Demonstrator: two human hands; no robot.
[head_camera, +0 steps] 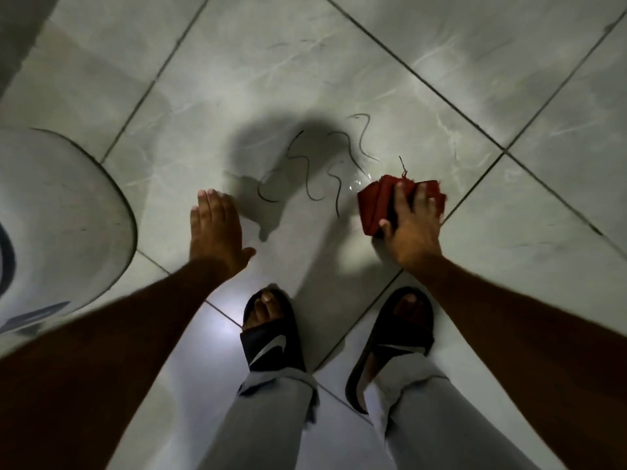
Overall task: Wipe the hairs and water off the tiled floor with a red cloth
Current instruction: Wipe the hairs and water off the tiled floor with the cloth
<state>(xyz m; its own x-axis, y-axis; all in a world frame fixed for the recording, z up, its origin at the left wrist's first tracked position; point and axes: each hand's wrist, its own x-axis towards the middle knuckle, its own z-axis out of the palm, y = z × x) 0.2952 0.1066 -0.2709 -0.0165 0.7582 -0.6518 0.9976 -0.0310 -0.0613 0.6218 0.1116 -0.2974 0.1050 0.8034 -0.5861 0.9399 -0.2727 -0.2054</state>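
Black slides [271, 337] planted below both hands, right hand [412, 228] pressing folded red cloth [375, 206] flat on tiled floor [509, 79], left hand [215, 228] open, empty, well apart; hairs [305, 171] and water [356, 184] between them unwiped, next likely sweep cloth leftward.

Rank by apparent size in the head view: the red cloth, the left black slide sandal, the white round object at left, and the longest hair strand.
1. white round object, by far the largest, partly cropped
2. left black slide sandal, though it sits nearer the camera
3. red cloth, partly covered by the right hand
4. longest hair strand, thin
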